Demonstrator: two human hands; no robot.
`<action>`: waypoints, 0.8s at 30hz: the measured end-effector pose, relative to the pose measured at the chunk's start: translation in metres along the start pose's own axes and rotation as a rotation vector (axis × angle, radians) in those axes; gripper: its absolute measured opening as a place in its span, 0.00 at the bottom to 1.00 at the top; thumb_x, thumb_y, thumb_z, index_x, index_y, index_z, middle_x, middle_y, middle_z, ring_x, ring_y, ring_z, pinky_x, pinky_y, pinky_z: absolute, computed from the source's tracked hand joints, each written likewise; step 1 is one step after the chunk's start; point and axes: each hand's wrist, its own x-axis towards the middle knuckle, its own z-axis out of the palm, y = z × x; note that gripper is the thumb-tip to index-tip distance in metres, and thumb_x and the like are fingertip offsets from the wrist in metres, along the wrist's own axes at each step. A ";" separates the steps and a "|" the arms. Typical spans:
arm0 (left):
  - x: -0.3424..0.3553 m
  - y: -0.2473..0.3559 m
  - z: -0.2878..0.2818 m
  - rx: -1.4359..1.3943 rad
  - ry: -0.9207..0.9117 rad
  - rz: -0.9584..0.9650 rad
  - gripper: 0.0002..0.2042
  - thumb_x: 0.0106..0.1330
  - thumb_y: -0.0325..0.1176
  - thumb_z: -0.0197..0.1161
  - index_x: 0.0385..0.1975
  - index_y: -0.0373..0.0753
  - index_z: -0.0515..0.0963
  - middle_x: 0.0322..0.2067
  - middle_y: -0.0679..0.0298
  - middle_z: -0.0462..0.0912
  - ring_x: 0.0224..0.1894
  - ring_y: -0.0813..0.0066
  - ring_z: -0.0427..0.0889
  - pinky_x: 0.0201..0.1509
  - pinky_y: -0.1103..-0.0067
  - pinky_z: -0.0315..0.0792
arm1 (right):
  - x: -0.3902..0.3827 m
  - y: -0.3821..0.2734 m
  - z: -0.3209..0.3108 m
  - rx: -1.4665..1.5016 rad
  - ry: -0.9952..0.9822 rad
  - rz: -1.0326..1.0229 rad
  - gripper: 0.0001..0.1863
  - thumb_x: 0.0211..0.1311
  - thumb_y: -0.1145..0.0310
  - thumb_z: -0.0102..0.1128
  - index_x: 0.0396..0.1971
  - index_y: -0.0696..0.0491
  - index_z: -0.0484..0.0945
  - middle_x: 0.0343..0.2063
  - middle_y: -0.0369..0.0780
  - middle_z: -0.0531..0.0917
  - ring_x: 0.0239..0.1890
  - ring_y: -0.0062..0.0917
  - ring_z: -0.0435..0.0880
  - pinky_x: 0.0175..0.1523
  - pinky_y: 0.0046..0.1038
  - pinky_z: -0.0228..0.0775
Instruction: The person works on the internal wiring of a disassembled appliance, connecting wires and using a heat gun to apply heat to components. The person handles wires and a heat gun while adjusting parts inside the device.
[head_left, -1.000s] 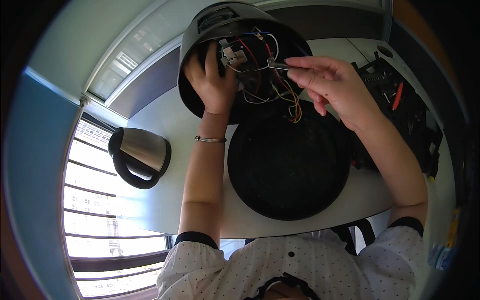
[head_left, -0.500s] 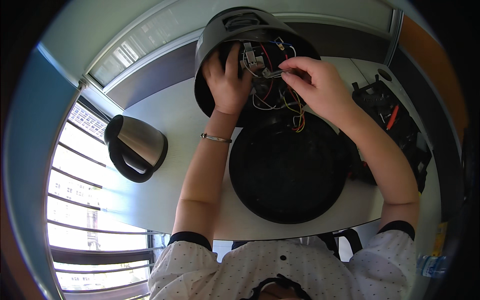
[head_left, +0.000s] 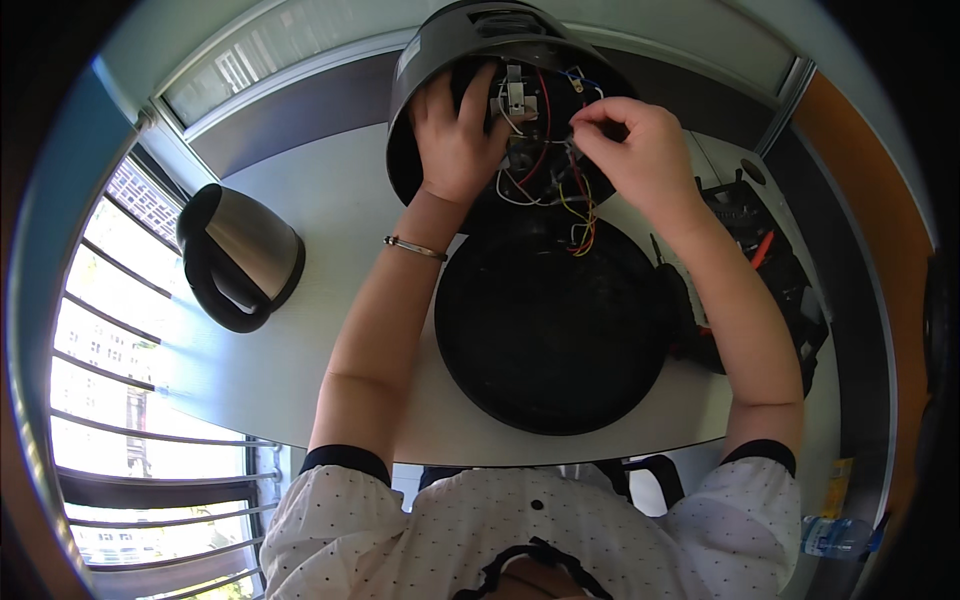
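Dark appliance housing (head_left: 440,60) tipped on its side at the tabletop's (head_left: 330,210) far edge, open underside facing the person: left hand (head_left: 455,140), fingers spread, steadies it while right hand (head_left: 640,150) fingers pinch its coloured wires (head_left: 560,190); detached round base cover (head_left: 550,330) lies just in front.

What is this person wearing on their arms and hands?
Both hands are bare, no gloves. The left hand has a thin metal bracelet at the wrist; the right hand wears nothing. Short white dotted sleeves with dark cuffs end above the elbows.
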 end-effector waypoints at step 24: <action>0.000 0.003 -0.001 -0.022 -0.006 -0.074 0.26 0.46 0.33 0.67 0.50 0.44 0.76 0.46 0.49 0.72 0.49 0.49 0.71 0.54 0.61 0.67 | 0.033 -0.018 0.042 -0.342 0.037 0.046 0.18 0.51 0.53 0.64 0.21 0.55 0.82 0.19 0.43 0.81 0.27 0.39 0.80 0.32 0.36 0.72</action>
